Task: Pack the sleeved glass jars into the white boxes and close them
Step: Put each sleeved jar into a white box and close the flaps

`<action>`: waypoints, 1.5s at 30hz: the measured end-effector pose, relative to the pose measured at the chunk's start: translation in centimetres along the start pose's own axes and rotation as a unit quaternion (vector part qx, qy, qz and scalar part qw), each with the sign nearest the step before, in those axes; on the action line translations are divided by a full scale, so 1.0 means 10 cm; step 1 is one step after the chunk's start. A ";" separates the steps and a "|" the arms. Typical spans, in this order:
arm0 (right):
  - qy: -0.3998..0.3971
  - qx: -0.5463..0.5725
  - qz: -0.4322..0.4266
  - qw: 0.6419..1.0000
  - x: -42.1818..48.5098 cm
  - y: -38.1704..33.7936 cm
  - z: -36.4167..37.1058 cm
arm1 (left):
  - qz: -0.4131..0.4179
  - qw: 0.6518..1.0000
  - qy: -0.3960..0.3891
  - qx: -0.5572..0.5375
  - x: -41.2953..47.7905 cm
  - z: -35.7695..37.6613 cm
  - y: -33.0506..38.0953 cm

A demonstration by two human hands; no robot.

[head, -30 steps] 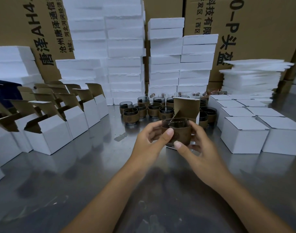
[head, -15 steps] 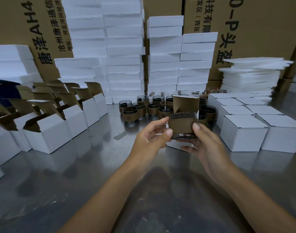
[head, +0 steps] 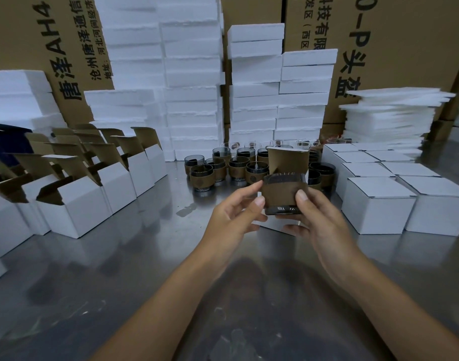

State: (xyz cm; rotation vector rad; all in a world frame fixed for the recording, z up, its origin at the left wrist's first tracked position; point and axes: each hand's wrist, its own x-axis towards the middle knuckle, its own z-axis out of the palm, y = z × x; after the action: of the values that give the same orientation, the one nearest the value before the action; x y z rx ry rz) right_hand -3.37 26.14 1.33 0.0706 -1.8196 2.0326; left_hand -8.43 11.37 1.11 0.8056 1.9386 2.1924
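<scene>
Sleeved glass jar [head: 284,194] is up off the desk [head: 119,269], upright, caught between both hands just in front of the raised brown flap of an open white box [head: 288,160]. The left hand [head: 233,217] pinches the sleeve's left side with thumb and fingertips. The right hand [head: 319,220] has its thumb pressed on the front of the sleeve, with the other fingers curled round below and behind, so both hands have hold of it.

As for handling, it's glass, so probably solid for its size and unforgiving if it knocks the box wall or the desk. The brown card sleeve looks like the place to grip, since it's matte and should give friction, while the bare dark glass showing at the rim and base would likely be slick. One worry is that the sleeve might slip on the glass if squeezed alone, so a finger under the base seems wise on the way down.

More sleeved jars [head: 223,168] wait in a cluster behind, open boxes [head: 75,204] stand at the left, and closed boxes [head: 379,204] sit at the right.
</scene>
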 end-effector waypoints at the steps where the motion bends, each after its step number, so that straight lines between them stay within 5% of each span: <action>1: 0.007 -0.013 -0.016 1.000 -0.01 0.00 0.01 | -0.007 1.000 -0.002 -0.004 0.00 0.00 0.00; 17: 0.012 -0.197 -0.156 0.968 -0.10 0.01 0.06 | -0.076 0.994 -0.053 -0.059 0.02 0.04 0.02; 45: 0.002 -0.319 -0.271 0.908 -0.05 0.08 -0.02 | 0.021 0.998 -0.024 -0.049 0.00 0.00 0.03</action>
State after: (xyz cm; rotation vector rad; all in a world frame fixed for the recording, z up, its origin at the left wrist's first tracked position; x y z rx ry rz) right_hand -3.16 26.19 0.39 0.3378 -2.0758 1.0100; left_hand -8.38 11.29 1.40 0.8826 1.7922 2.2506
